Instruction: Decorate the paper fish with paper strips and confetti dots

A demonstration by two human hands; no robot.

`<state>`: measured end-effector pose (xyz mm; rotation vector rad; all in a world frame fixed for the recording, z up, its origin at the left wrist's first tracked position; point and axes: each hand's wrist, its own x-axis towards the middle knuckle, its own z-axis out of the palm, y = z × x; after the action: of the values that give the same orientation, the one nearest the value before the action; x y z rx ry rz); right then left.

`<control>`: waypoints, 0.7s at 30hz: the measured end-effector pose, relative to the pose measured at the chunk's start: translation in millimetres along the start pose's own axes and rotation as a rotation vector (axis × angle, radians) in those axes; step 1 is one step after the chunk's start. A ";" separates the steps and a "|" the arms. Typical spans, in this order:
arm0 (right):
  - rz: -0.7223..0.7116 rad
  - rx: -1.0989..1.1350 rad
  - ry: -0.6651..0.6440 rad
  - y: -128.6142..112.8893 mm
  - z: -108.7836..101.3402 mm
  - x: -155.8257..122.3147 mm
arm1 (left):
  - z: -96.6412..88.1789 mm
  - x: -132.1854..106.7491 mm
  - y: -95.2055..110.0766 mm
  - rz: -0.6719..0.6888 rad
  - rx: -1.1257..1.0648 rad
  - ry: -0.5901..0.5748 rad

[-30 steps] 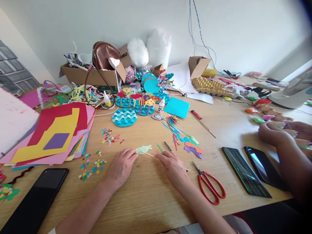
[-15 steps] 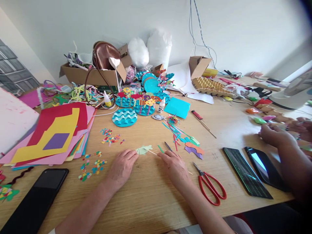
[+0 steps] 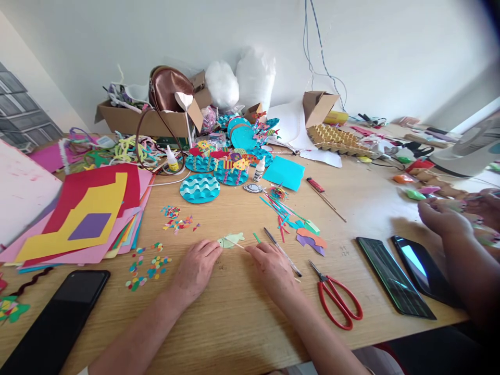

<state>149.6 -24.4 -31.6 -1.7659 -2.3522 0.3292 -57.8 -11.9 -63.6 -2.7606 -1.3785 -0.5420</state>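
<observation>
A small pale-green paper fish (image 3: 235, 238) lies flat on the wooden table. At its left end, the closed fingertips of my left hand (image 3: 198, 266) hold it down. My right hand (image 3: 270, 264) pinches a thin pale stick (image 3: 239, 245), whose tip rests on the fish's body; its other end emerges beyond my wrist. A pen (image 3: 287, 255) lies just right of that hand, beside a green paper strip (image 3: 256, 237). Red-handled scissors (image 3: 339, 300) sit farther right. Paper dots (image 3: 154, 266) and tiny cut triangles (image 3: 182, 224) are scattered left of the fish.
Coloured paper sheets (image 3: 94, 208) and a black phone (image 3: 62, 317) occupy the left. Glue bottles (image 3: 259, 171) stand by blue wavy-topped discs (image 3: 200, 188) farther back. On the right are two more phones (image 3: 394, 278) and another person's hand (image 3: 445, 216).
My right hand has shifted slightly left, and the stick's tip has moved left along the fish toward its head. More of the pen shows. The other person's hands have moved a little.
</observation>
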 end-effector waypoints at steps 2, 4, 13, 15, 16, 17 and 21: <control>0.022 -0.002 0.015 0.5 -0.4 -1.0 | -0.7 0.2 0.3 -0.001 -0.003 -0.004; 0.029 -0.008 0.014 -0.5 -0.4 -1.7 | -1.1 0.4 0.8 -0.007 -0.006 -0.008; 0.015 -0.019 0.015 -3.3 3.0 -0.4 | -1.2 0.6 0.9 -0.014 -0.006 -0.030; 0.013 -0.022 0.017 -3.1 3.1 -0.5 | -1.8 0.9 1.1 -0.016 -0.008 -0.033; 0.009 -0.025 0.013 -3.5 3.2 -0.5 | -2.0 1.0 1.2 -0.019 -0.009 -0.033; 0.006 -0.028 0.010 -4.2 3.2 -0.3 | -2.1 1.1 1.4 -0.022 -0.009 -0.032; 0.007 -0.028 0.002 -7.7 3.7 1.0 | -1.7 1.0 1.6 -0.024 -0.008 -0.035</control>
<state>141.2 -25.7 -32.9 -1.7868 -2.3608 0.2974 -56.5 -12.4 -61.5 -2.7765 -1.4216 -0.5043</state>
